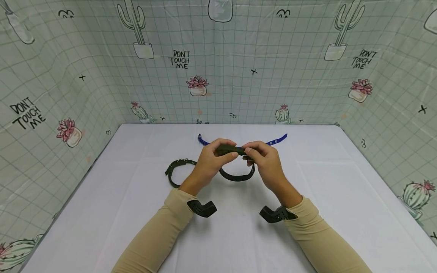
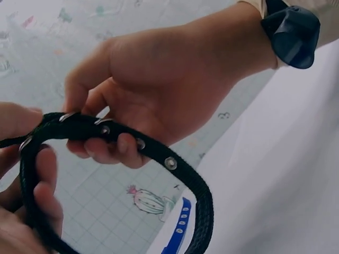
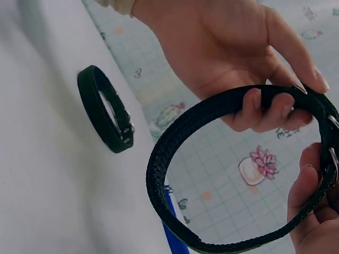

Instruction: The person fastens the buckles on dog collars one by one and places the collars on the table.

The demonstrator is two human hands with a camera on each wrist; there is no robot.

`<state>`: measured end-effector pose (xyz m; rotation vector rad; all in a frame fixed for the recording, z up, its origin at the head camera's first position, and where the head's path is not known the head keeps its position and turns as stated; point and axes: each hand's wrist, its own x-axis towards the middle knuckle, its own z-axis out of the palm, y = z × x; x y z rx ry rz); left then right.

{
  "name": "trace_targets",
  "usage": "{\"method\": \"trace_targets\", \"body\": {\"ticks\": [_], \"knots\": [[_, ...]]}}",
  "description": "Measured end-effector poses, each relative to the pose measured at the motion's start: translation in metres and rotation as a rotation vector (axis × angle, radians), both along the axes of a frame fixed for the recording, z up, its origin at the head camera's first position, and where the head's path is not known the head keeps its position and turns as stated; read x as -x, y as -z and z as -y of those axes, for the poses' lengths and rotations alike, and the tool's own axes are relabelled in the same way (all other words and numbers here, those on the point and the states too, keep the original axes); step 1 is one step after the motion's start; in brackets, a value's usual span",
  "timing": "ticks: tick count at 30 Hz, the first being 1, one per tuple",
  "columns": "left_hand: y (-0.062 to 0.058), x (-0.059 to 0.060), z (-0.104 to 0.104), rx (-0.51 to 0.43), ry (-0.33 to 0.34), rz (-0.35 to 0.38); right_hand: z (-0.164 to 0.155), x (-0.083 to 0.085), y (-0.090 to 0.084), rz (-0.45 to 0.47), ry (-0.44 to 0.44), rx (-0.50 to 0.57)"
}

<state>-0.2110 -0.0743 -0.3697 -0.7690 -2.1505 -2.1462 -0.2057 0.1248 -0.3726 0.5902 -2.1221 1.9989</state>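
A dark green collar [image 1: 237,178] with metal eyelets and rings is bent into a loop above the table, held by both hands. My left hand [image 1: 211,159] grips it on the left, fingers curled round the band. Facing it, my right hand [image 1: 268,163] pinches the band near the metal rings. In the left wrist view, the collar [image 2: 204,206] shows its eyelets, with the right hand's fingers wrapped round it. In the right wrist view, the collar [image 3: 157,164] shows its inner side and some rings; the strap's end is hard to make out.
Left of the hands, another dark green collar [image 1: 170,178] lies looped on the white table [image 1: 136,227], partly behind the left wrist. A blue collar [image 1: 278,140] stretches across the table's back, its middle hidden by the hands. A patterned cloth [image 1: 232,57] rises around the table.
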Motion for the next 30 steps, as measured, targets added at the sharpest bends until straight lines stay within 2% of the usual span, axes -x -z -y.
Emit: {"method": "trace_targets", "body": {"ticks": [4,9,17,23,30], "knots": [[-0.002,0.001,0.004,0.052,0.033,-0.043,-0.002,0.001,0.000,0.030,0.026,0.033],[-0.002,0.001,0.004,0.061,0.011,-0.075,-0.004,0.002,0.000,0.028,0.026,0.045],[0.001,0.001,-0.001,0.074,-0.033,-0.068,-0.004,0.002,0.001,-0.131,0.029,-0.053],[0.002,0.000,-0.001,0.149,-0.047,-0.065,-0.002,-0.002,-0.001,-0.237,-0.035,-0.047],[0.001,-0.001,-0.002,0.185,-0.040,-0.077,0.005,-0.016,-0.019,-0.385,-0.019,-0.123]]}}
